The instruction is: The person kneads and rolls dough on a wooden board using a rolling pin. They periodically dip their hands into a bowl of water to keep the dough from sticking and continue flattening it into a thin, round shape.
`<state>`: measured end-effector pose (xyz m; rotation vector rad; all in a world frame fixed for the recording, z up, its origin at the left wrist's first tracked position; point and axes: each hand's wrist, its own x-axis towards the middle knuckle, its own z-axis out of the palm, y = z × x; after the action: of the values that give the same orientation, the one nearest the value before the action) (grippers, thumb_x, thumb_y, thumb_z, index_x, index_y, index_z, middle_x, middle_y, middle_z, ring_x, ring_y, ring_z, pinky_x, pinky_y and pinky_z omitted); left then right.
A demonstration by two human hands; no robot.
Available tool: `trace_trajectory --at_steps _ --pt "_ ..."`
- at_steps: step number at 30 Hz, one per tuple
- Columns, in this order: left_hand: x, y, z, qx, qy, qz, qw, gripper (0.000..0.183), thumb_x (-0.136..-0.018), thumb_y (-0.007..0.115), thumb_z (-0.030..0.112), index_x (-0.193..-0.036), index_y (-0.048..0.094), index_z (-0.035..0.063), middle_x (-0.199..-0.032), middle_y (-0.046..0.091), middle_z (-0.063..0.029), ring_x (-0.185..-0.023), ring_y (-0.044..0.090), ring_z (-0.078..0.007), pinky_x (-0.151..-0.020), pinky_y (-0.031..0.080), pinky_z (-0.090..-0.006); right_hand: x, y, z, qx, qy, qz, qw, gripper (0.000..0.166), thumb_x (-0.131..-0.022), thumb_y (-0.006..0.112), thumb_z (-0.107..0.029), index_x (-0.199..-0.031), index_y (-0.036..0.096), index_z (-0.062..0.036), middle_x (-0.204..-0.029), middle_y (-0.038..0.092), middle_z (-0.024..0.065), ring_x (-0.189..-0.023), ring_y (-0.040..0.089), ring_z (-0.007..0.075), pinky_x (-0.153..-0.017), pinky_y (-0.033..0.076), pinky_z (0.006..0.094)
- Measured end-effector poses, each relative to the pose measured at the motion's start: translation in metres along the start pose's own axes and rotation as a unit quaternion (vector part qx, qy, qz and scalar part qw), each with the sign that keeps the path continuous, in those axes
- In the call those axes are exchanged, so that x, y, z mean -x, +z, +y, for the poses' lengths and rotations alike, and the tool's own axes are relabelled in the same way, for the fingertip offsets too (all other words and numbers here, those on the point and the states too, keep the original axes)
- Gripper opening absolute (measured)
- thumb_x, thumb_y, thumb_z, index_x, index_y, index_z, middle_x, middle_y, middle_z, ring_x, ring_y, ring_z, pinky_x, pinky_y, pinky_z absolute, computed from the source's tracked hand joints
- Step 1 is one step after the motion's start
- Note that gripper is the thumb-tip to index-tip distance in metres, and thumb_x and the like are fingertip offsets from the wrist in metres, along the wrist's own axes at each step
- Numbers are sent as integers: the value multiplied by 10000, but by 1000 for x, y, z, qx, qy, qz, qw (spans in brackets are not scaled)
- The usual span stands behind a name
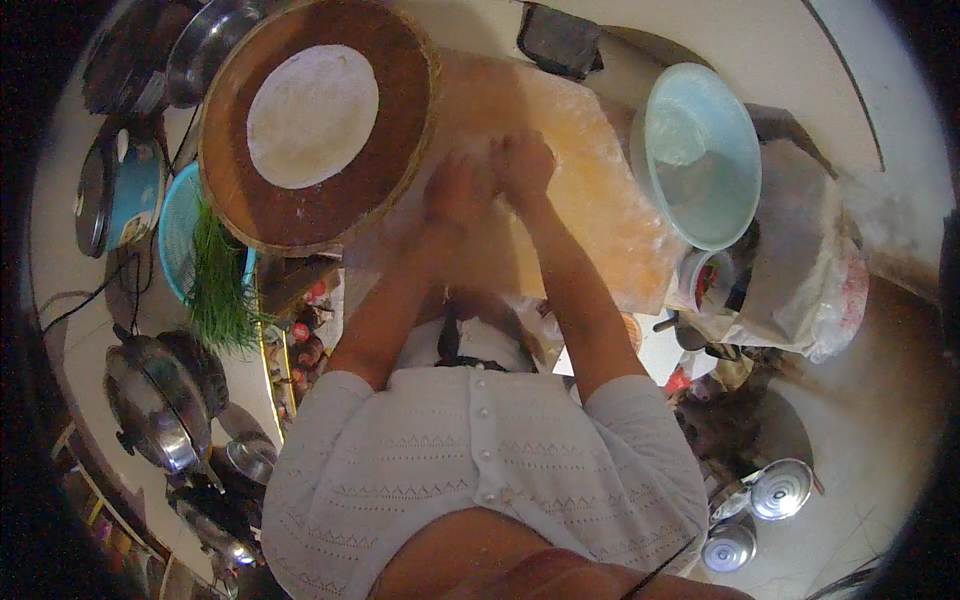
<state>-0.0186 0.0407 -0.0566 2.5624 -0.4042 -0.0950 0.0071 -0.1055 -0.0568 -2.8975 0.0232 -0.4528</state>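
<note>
Both my hands are over the floured wooden board (592,225) in front of me. My left hand (457,184) lies low at the board's middle, blurred and in shadow; what is under it cannot be made out. Close beside it on the right, my right hand (525,161) has its fingers curled, and whether they hold anything is hidden. To the left, a round flat sheet of pale dough (313,116) lies on a round brown tray (397,90) with a raised rim, which overlaps the board's left part.
A translucent pale-green plastic basin (705,157) stands at the right. Left of the board, green leafy stalks (221,285) hang over a blue plastic basket (176,240). A dark cloth (559,41) lies behind the board. Metal pans (161,405) are at the lower left.
</note>
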Motion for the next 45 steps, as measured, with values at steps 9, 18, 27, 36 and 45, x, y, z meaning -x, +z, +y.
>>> trace_trajectory --at_steps 9,18,27,36,45 --pt "19 -11 7 64 29 -34 997 320 -823 632 346 -1032 583 109 -1006 607 -164 -914 605 -371 -789 507 -482 27 -76 -26 -74 57 -144 985 365 -894 550 -407 -825 708 -85 -824 651 159 -771 617 354 -676 487 457" --pt "49 -13 3 27 20 -24 999 440 -850 620 363 -1234 535 167 -1045 639 -176 -932 635 -364 -797 521 -482 16 -24 -25 9 -49 -198 979 301 -902 525 -372 -844 702 -136 -839 671 100 -798 633 321 -747 485 457" --pt "-15 -32 7 164 -8 -52 985 267 -810 636 306 -947 617 77 -940 607 -148 -902 588 -377 -726 501 -481 -21 -32 -26 -208 110 -102 967 300 -908 524 -346 -984 683 -104 -879 652 169 -854 623 363 -802 479 458" --pt "58 -11 17 39 25 -35 998 380 -833 605 257 -1137 531 42 -1094 551 -202 -1009 568 -416 -829 474 -492 51 -52 -28 -27 38 -247 968 212 -876 543 -275 -955 668 -123 -872 644 170 -810 618 360 -702 481 476" --pt "-23 -12 2 12 -43 -132 990 422 -816 630 237 -1187 523 68 -1185 543 -180 -1002 577 -404 -858 485 -484 -22 -4 -13 -165 -1 4 986 247 -866 568 -260 -1024 653 -90 -932 653 181 -858 614 386 -739 491 489"
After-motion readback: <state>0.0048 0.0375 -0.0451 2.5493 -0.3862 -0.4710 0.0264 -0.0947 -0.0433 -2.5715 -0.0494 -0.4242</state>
